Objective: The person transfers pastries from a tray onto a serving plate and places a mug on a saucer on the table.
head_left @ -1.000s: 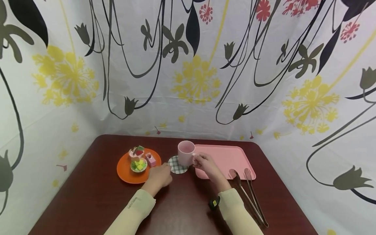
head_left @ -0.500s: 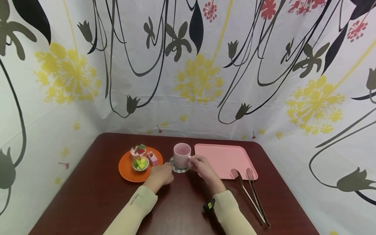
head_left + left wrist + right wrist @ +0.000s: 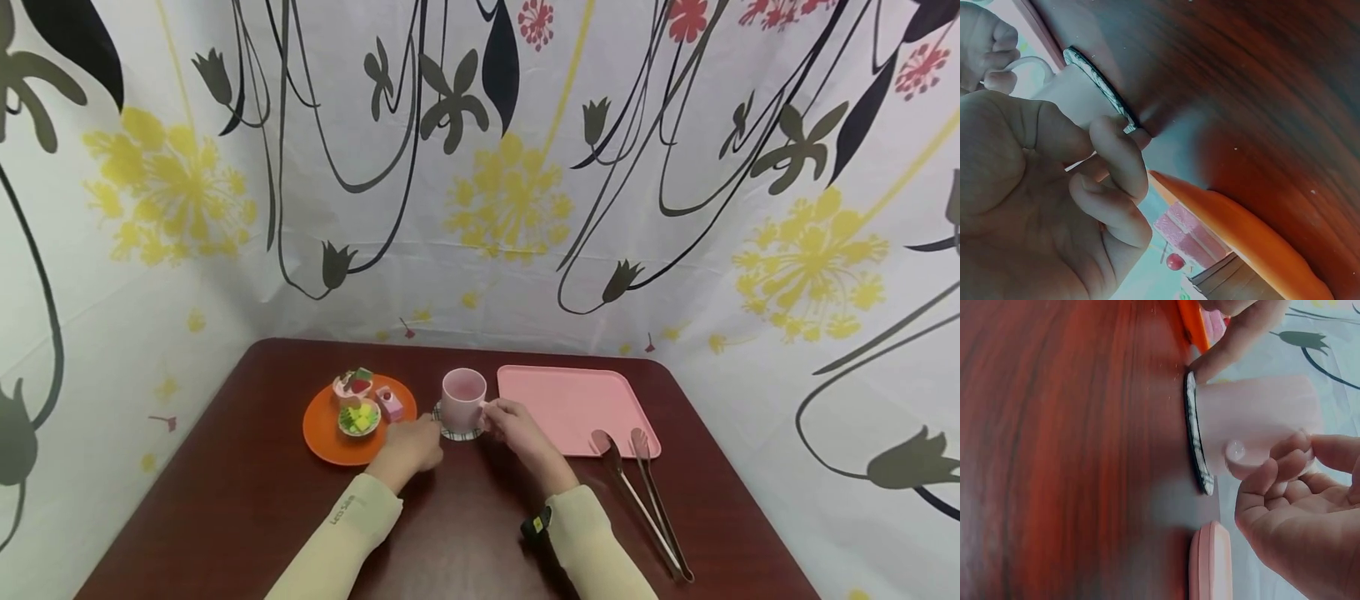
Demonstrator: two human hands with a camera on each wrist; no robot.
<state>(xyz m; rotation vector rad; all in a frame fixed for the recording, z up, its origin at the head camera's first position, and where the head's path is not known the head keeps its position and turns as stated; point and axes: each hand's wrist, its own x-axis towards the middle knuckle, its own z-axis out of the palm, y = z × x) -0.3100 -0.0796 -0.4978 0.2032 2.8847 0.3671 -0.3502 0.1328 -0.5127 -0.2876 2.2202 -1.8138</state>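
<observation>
A pink mug [image 3: 462,398] stands upright on a round checked coaster [image 3: 461,436], its base against the cloth in the right wrist view. My right hand [image 3: 521,433] pinches the mug's handle [image 3: 1236,452] between thumb and fingers. At the coaster's left edge my left hand [image 3: 408,450] holds on with a fingertip, the other fingers curled toward the palm; how the thumb meets the coaster is hidden. Just left of that hand lies an orange plate [image 3: 322,442] bearing a cup of dessert [image 3: 351,387], a small bowl of yellow and green pieces [image 3: 358,418] and a pink cake slice [image 3: 389,404].
A pink tray [image 3: 570,408] lies right of the mug. Metal tongs [image 3: 652,508] rest with their tips on its front edge, the handles reaching toward the table's front right. Patterned cloth [image 3: 495,308] walls in the dark wooden table [image 3: 465,533] behind and at both sides.
My right hand has moved the mug left and down, from above the coaster's right side onto its middle. The left hand has stayed at the coaster's edge.
</observation>
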